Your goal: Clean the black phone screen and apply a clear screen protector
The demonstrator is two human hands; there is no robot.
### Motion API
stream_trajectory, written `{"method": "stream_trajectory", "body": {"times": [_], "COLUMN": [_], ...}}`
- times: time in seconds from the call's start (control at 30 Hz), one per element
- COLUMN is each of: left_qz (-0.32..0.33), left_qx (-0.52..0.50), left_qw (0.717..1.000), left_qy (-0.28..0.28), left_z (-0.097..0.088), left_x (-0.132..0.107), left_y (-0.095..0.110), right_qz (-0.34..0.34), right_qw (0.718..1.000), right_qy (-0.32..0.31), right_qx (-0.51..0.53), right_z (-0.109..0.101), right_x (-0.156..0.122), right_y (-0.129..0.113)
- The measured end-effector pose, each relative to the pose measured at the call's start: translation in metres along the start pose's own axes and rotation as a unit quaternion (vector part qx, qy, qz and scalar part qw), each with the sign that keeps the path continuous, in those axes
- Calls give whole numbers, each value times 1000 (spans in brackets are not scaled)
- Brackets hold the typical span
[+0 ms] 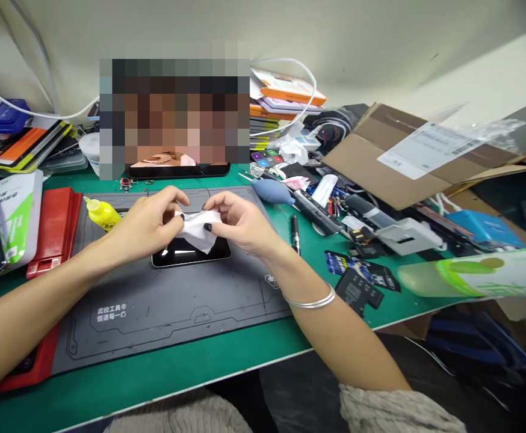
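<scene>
Both of my hands hold a small white cloth just above a black phone that lies screen up on the grey work mat. My left hand pinches the cloth's left edge between thumb and fingers. My right hand pinches its right edge, with a silver bangle on that wrist. The cloth hangs down over the phone's upper middle part.
A yellow squeeze bottle lies left of the mat beside a red case. A black pen, blue air blower, tools and packets crowd the right side. A cardboard box stands at the back right; a propped screen stands behind the mat.
</scene>
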State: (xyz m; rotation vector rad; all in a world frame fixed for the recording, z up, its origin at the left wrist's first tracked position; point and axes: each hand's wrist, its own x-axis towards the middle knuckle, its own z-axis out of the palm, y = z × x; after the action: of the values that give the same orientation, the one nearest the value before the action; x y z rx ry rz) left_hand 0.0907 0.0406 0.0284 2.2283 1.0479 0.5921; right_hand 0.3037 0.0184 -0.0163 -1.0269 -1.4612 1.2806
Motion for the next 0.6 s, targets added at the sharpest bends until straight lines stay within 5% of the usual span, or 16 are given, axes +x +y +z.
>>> {"method": "stream_trajectory", "body": {"times": [0.13,0.27,0.6], "left_qz": [23,47,64], "left_qx": [-75,-31,170], "left_qw": [995,996,981], "left_qy": [-64,-75,-60], "left_z": [1,2,3], "left_x": [-2,-2,1], "left_y": [2,1,-15], "right_qz": [19,36,-37], "right_qw": [998,995,967], "right_qy": [-42,-83,-24], "right_qx": [40,45,-249], "right_z": [-5,-11,-12], "right_x": [0,-1,0], "right_y": [-5,-8,4]}}
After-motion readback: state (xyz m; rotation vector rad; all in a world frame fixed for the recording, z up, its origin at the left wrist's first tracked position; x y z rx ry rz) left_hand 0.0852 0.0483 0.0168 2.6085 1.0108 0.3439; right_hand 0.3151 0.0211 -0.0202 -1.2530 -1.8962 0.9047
